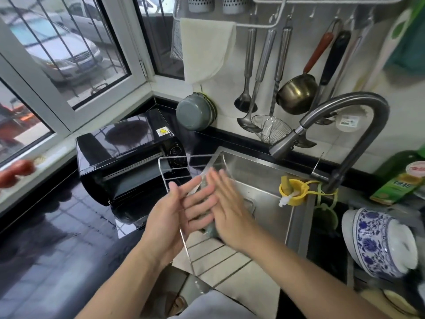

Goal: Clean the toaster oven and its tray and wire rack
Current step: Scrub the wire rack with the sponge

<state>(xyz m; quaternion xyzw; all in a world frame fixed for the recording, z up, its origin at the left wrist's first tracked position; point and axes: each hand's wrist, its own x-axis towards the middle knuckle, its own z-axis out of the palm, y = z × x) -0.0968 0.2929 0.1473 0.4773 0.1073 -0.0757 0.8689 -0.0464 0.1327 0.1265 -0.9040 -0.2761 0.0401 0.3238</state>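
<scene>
The black toaster oven [122, 143] stands on the dark counter left of the sink, its door folded down. I hold the wire rack [184, 241] tilted over the sink's near left corner. My left hand [171, 215] lies under the rack with fingers straight, supporting it, its thumb by the left frame wire. My right hand [227, 210] presses flat on a green scouring pad [210, 230] against the rack, opposite the left fingers. The pad is mostly hidden between the hands. The oven tray is not in view.
A steel sink [255, 171] lies behind the hands, with a tall curved faucet [345, 107] at its right. A yellow holder [292, 192] hangs on the sink's edge. Blue-and-white bowls [377, 240] sit at the right. Utensils and a cloth [207, 47] hang on the wall.
</scene>
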